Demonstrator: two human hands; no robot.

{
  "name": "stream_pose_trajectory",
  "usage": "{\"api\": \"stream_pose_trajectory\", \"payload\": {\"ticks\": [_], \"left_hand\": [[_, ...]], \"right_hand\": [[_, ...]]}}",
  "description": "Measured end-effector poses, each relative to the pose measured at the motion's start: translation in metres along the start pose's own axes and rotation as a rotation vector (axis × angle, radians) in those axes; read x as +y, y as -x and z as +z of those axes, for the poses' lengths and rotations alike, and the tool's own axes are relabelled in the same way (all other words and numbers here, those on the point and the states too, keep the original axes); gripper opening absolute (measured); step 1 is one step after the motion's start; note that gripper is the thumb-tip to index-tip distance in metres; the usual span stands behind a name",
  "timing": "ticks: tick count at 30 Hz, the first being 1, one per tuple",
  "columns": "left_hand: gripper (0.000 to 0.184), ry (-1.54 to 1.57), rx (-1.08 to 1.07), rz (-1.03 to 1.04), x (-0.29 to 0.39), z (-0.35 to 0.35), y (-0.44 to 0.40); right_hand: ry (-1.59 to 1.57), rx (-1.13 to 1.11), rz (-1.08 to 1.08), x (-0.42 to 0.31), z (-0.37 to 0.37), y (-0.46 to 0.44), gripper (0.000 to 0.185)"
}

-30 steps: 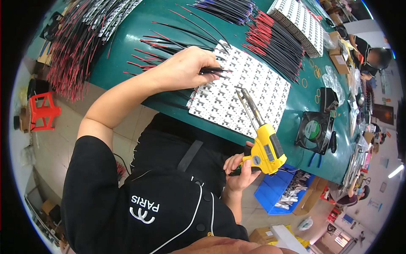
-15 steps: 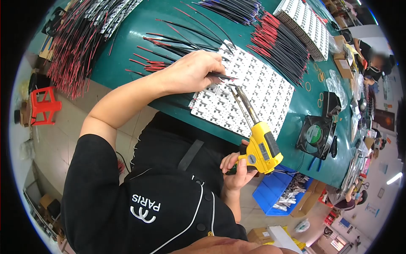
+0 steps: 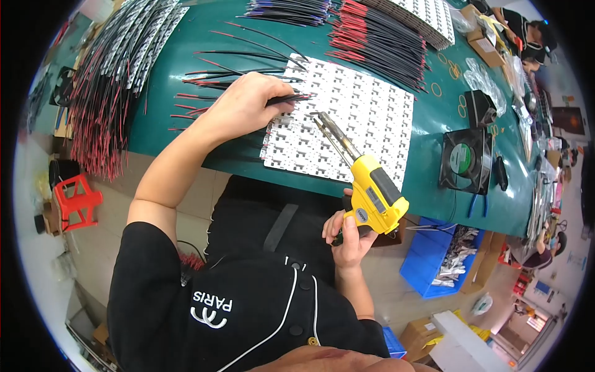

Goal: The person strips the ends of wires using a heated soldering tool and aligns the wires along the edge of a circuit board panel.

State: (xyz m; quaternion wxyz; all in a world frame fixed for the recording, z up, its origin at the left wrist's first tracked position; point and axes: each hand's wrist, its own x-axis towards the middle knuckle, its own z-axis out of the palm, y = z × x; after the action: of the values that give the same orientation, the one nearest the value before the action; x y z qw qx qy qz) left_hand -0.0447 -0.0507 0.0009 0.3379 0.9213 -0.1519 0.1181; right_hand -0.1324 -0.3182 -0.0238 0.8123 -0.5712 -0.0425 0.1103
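My left hand is closed on a few black wires, their ends over the left part of a white board sheet with rows of small dark parts. In my right hand, below the table's front edge, is the grip of a yellow soldering gun. Its metal tip points up and left over the sheet, just below and right of the wire ends, with a small gap visible. More black wires with red ends fan out leftward beyond my left hand.
Wire bundles and stacked board sheets lie at the back of the green table. More wired boards are at left. A black fan stands right, near rubber bands. Below is a blue bin. People are at far right.
The camera view has shifted, so the sheet and bundles appear farther left and the blue bin farther right. Both hands keep their holds, and the gun tip stays near the wire ends.
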Motion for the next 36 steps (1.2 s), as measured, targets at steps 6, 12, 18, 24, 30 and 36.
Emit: {"api": "stream_pose_trajectory", "payload": {"ticks": [6, 12, 18, 24, 30, 36], "left_hand": [[0.017, 0.082, -0.035, -0.019, 0.0016, 0.0017, -0.0008], [0.018, 0.069, -0.018, -0.029, -0.0001, 0.0042, -0.0006], [0.020, 0.083, 0.005, -0.013, -0.0011, 0.0048, -0.0002], [0.021, 0.070, 0.013, -0.012, -0.0035, 0.0083, 0.0002], [0.023, 0.059, -0.021, -0.050, -0.0014, 0.0064, 0.0004], [0.022, 0.047, -0.012, -0.018, -0.0019, 0.0068, 0.0002]], "right_hand": [[-0.001, -0.018, 0.000, 0.0015, -0.0021, -0.0021, 0.042], [-0.008, -0.035, 0.037, 0.0064, -0.0028, -0.0031, 0.027], [0.004, -0.014, 0.056, 0.0040, 0.0041, -0.0048, 0.022], [0.027, -0.042, 0.041, 0.0059, 0.0023, -0.0049, 0.022], [0.068, -0.029, 0.006, 0.0055, 0.0054, -0.0044, 0.025], [0.049, 0.002, -0.013, 0.0036, 0.0032, -0.0045, 0.046]]}}
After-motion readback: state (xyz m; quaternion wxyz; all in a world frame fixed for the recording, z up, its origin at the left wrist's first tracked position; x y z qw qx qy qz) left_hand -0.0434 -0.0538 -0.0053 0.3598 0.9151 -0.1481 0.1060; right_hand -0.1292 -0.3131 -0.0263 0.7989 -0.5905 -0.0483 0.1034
